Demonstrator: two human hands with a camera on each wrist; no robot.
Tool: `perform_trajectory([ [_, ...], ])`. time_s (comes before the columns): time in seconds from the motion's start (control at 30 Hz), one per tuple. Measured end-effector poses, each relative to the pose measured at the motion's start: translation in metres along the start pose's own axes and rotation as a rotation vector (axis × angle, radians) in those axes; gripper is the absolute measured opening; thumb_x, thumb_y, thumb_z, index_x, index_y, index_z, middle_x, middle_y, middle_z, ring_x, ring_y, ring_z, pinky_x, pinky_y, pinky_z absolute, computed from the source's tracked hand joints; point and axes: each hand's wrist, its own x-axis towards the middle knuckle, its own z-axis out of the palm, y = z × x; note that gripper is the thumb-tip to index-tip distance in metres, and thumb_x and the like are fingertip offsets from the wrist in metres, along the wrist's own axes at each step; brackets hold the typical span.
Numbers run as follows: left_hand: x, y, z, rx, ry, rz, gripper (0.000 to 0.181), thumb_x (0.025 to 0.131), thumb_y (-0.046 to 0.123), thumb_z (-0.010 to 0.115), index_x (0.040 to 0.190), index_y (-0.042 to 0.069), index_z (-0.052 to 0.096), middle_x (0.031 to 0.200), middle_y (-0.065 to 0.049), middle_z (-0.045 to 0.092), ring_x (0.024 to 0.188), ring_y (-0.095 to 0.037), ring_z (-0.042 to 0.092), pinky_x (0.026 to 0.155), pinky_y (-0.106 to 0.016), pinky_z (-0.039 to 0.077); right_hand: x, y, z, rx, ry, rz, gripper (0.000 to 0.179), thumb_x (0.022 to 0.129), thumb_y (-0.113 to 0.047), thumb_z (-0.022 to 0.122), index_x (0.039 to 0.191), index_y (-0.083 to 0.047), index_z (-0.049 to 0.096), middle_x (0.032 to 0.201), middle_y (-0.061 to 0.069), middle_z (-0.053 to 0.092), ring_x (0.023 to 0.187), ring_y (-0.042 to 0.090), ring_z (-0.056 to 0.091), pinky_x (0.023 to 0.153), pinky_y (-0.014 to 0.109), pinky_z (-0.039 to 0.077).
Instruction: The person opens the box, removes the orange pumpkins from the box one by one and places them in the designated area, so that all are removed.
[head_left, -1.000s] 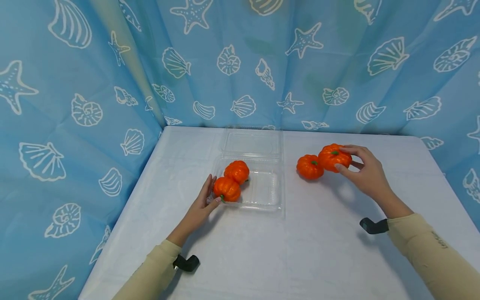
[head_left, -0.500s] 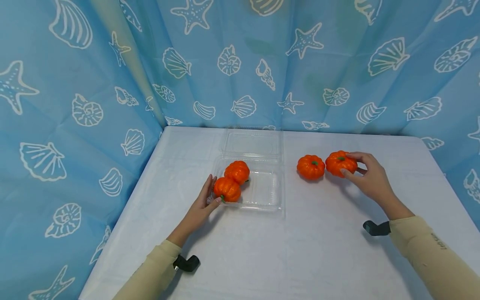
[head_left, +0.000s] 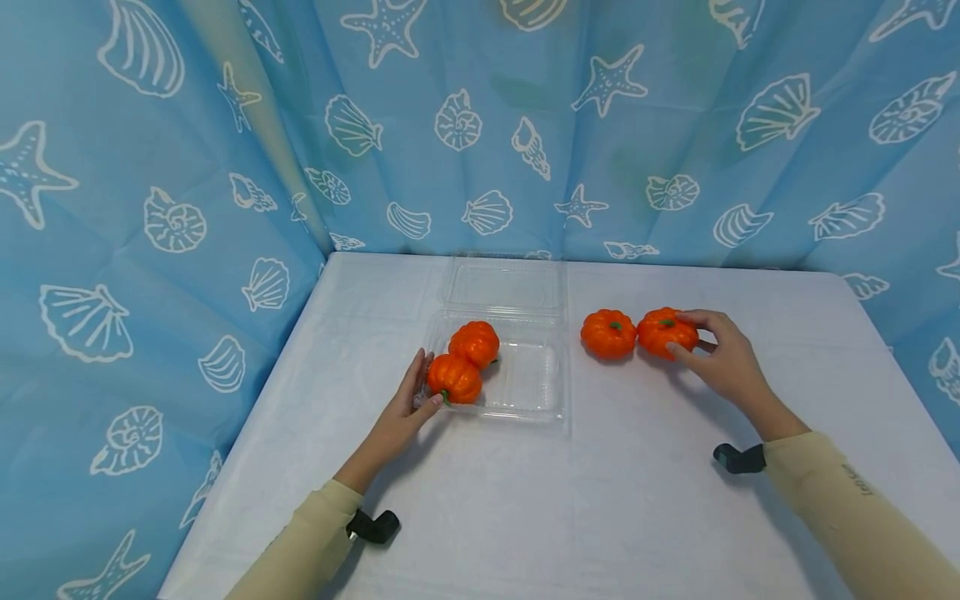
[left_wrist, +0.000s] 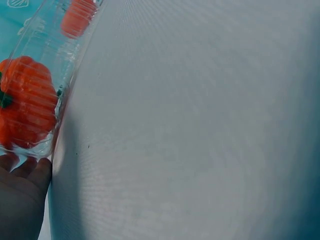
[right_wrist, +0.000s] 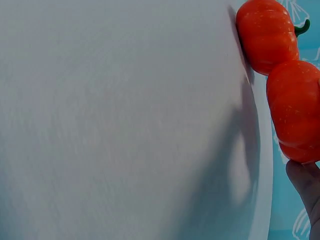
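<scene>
On the right of the table, my right hand (head_left: 716,354) grips a small orange pumpkin (head_left: 666,333) with a green stem, thumb in front and fingers behind. A second pumpkin (head_left: 608,335) stands at its left, and the two meet side by side in the right wrist view. My left hand (head_left: 401,408) rests against the left front corner of a clear plastic clamshell container (head_left: 528,379), fingers straight along its wall and thumb near the front rim. Inside its left half lie a front pumpkin (head_left: 453,379), stem towards me, and a rear pumpkin (head_left: 474,343).
The container's lid (head_left: 506,285) lies folded back towards the far table edge. A white cloth covers the table (head_left: 570,517). A blue curtain (head_left: 480,150) with shells and starfish hangs behind and at the left.
My right hand has lowered its pumpkin, first moving right, then back left against the neighbouring pumpkin, which has shifted slightly left. My left hand and the container have stayed in place.
</scene>
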Motion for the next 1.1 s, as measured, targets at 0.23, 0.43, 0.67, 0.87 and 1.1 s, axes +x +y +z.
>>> perform_trajectory([
  [0.23,0.000,-0.001,0.000,-0.006,0.002,0.001,0.082,0.105,0.019,0.059,0.165,0.012,0.004,0.170,-0.008,0.014,0.156,-0.026,0.013,0.122,-0.050,0.019,0.001,0.002,0.007,0.000,0.000,0.010,0.056,0.097,-0.024,0.072,0.143,-0.001,0.050,0.144,0.025,0.046,0.132,0.045,0.042,0.099,0.064,0.046],
  [0.43,0.000,-0.001,0.000,-0.002,0.002,0.001,0.082,0.105,0.019,0.059,0.165,0.011,0.003,0.170,-0.008,0.014,0.156,-0.027,0.013,0.122,-0.050,0.018,0.001,0.006,0.009,0.003,-0.011,0.022,0.058,0.097,-0.027,0.072,0.143,0.000,0.050,0.144,0.026,0.045,0.132,0.047,0.042,0.099,0.065,0.045],
  [0.67,0.000,0.000,-0.001,0.009,0.005,0.002,0.082,0.105,0.020,0.059,0.165,0.014,0.005,0.170,-0.008,0.016,0.156,-0.027,0.014,0.123,-0.050,0.017,0.002,0.009,0.011,0.006,-0.024,0.068,0.061,0.097,-0.032,0.071,0.144,-0.001,0.049,0.147,0.024,0.044,0.134,0.045,0.041,0.103,0.062,0.043],
  [0.87,0.001,0.000,-0.001,0.011,0.001,-0.002,0.082,0.105,0.022,0.059,0.165,0.014,0.005,0.170,-0.007,0.016,0.156,-0.026,0.014,0.123,-0.050,0.017,0.002,0.012,0.010,0.002,-0.043,0.088,0.066,0.098,-0.035,0.070,0.147,0.000,0.044,0.149,0.025,0.043,0.137,0.046,0.039,0.105,0.061,0.042],
  [1.1,0.000,-0.004,-0.001,0.012,0.002,-0.004,0.082,0.105,0.023,0.060,0.165,0.014,0.005,0.170,-0.006,0.016,0.156,-0.026,0.014,0.123,-0.050,0.017,0.000,0.013,0.008,0.005,-0.061,0.107,0.068,0.098,-0.035,0.070,0.148,0.000,0.042,0.150,0.026,0.042,0.138,0.047,0.039,0.106,0.061,0.041],
])
